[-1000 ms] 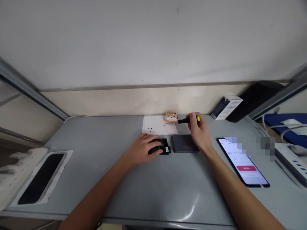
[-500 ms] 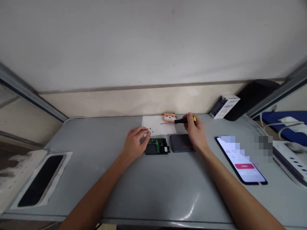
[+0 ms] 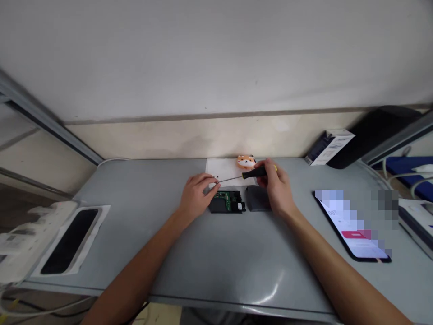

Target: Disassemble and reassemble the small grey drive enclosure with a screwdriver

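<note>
My right hand [image 3: 275,185] grips the dark handle of a screwdriver [image 3: 254,172], its thin shaft pointing left. The shaft's tip meets the fingertips of my left hand [image 3: 199,192], which are pinched together; anything between them is too small to make out. Below those fingers lies a black device with a green circuit board [image 3: 227,201]. A dark flat case [image 3: 257,198] sits to its right, partly under my right hand. Behind them, a white paper [image 3: 221,169] bears tiny dark screws [image 3: 217,176] and an orange animal-faced object [image 3: 246,162].
A lit phone [image 3: 352,230] lies on the right, a dark phone [image 3: 70,241] on the left beside a white power strip [image 3: 30,239]. A small box [image 3: 329,146] leans near a black cylinder [image 3: 372,135] at the back right.
The screwdriver's tip has moved left and down from over the paper to my left fingertips. The camera view has shifted slightly, so the table items appear further right.
</note>
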`<state>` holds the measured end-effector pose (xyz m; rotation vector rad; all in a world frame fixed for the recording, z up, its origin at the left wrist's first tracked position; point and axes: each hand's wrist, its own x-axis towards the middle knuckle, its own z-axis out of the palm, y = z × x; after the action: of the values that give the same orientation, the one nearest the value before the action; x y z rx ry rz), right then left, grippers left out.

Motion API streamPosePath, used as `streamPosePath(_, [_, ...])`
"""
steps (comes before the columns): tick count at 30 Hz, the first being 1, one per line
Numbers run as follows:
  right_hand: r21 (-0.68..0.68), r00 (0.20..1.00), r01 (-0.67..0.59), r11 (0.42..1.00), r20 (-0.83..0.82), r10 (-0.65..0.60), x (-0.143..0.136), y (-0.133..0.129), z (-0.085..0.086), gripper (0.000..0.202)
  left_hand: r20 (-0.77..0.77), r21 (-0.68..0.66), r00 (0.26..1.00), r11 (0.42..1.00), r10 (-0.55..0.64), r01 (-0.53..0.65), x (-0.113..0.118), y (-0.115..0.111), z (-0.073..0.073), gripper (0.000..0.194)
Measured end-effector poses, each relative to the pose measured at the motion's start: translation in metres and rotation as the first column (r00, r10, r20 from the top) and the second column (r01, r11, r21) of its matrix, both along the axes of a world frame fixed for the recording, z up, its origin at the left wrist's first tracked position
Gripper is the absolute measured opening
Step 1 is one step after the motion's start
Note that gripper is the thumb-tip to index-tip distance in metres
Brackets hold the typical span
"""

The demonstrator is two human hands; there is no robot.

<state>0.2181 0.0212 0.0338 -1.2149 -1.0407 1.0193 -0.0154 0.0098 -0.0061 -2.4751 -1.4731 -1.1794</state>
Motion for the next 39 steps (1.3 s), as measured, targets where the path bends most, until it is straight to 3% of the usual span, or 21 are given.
streamPosePath(10, [-0.011, 1.000, -0.004, 1.000, -0.020, 0.004, -0.0017, 0.0021, -0.0024, 0.067, -0.064, 0.160, 0.997, 0.986, -0.037, 0.047, -0.0013, 0.0018, 0.0037, 0.019])
streamPosePath(17, [-0.023, 1.000, -0.008, 1.000, 0.001, 0.008, 0.0003, 0.0028, -0.0029, 0.063, -0.107, 0.149, 0.993, 0.986, -0.054, 0.070, -0.0032, 0.0016, 0.0075, 0.023])
streamPosePath(28, [-0.028, 1.000, -0.001, 1.000, 0.003, 0.001, -0.0015, 0.0023, -0.0064, 0.060, -0.113, -0.028, 0.992, 0.998, -0.060, 0.058, -0.0069, 0.0020, 0.0037, 0.026])
streamPosePath(39, [-0.036, 0.999, -0.006, 0.999, -0.053, 0.004, 0.0002, 0.0039, -0.0063, 0.056, -0.049, 0.028, 0.994, 0.995, -0.095, 0.097, -0.0051, 0.0004, 0.0066, 0.026])
